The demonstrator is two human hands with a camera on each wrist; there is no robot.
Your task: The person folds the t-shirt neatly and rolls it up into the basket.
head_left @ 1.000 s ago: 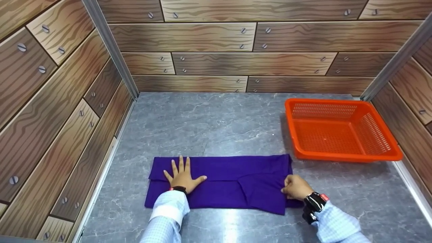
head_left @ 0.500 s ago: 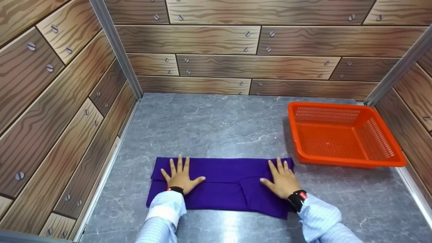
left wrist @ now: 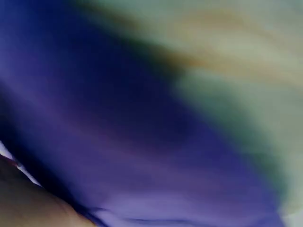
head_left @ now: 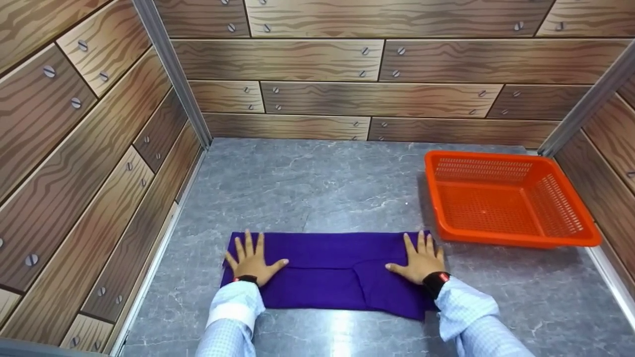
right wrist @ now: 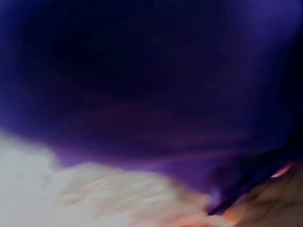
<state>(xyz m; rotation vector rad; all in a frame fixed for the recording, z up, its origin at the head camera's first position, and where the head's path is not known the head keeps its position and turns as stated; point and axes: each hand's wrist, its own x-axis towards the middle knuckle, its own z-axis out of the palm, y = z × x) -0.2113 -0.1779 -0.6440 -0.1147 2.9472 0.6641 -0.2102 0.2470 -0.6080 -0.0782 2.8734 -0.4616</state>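
Note:
A purple cloth, folded into a long strip, lies on the grey marbled surface in the head view. My left hand rests on its left end, palm down with fingers spread. At the opposite end my right hand lies flat in the same way, fingertips near the far edge. A folded flap shows by the right thumb, and its corner sticks out at the near edge. In the left wrist view, blurred purple fabric fills much of the frame. The right wrist view is mostly dark, blurred fabric.
An orange plastic basket with slotted sides stands at the back right, close to the cloth's right end. Wood-patterned panels wall in the back and both sides. The grey surface extends behind the cloth.
My right hand has let go of the cloth's right edge, where it was pinching, and now lies spread on top. My left hand has slid slightly left.

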